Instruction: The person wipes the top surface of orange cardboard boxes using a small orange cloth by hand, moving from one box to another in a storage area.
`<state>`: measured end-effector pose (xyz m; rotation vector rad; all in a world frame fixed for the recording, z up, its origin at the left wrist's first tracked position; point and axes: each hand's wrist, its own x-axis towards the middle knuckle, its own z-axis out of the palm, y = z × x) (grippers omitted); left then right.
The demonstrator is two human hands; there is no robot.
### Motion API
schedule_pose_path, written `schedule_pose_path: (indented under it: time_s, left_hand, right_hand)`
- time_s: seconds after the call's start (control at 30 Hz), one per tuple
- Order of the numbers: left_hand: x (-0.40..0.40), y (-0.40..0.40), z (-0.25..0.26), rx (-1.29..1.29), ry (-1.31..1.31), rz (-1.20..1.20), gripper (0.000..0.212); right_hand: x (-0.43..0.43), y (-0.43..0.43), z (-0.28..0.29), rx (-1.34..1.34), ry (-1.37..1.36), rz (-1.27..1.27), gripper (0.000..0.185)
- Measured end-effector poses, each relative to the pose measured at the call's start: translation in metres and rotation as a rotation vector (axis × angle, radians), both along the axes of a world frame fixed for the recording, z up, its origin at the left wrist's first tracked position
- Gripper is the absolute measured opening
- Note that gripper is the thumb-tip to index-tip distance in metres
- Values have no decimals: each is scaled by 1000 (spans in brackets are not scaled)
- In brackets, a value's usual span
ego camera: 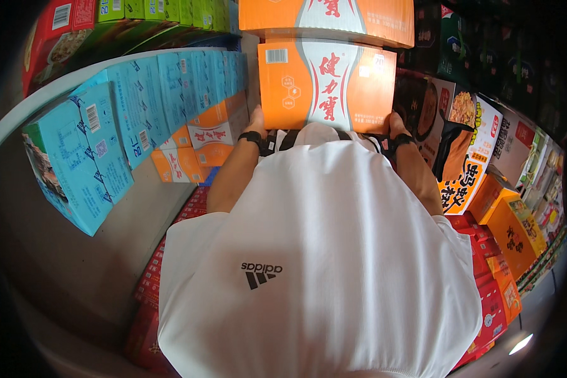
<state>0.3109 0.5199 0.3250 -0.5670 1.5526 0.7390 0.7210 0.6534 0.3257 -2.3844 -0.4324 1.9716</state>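
An orange and silver cardboard carton (283,101) with red characters stands before my body, its printed face turned towards me. My left hand (256,122) grips its left side at the near end. On the opposite side, my right hand (396,124) holds the carton's right edge. The fingers of both hands are mostly hidden along the carton's sides, and each wrist wears a dark band. Just beyond this carton is a second orange and silver carton (274,21); whether the two touch is unclear.
On the left, a shelf (47,92) carries green boxes (179,12), with light-blue cartons (137,104) beneath it and smaller orange cartons (212,137) lower down. Food boxes (482,146) line the right side. Red boxes (484,283) are stacked low behind me.
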Motion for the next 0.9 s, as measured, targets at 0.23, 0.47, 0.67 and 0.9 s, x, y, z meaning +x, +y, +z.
schedule_pose_path:
  time_s: [0.23, 0.47, 0.67, 0.9]
  left_hand:
    - [-7, 19, 8, 45, -6, -20, 58]
    - [-9, 32, 19, 34, 63, -146, 58]
    - [-5, 48, 26, -14, 49, -177, 55]
    - [-18, 34, -27, 94, 40, -191, 51]
  right_hand:
    - [-11, 8, 5, 57, -166, -65, 47]
    - [-20, 14, 9, 84, -99, -139, 45]
    - [-11, 21, 4, 35, -213, -152, 43]
    - [21, 18, -33, 140, -206, 284, 42]
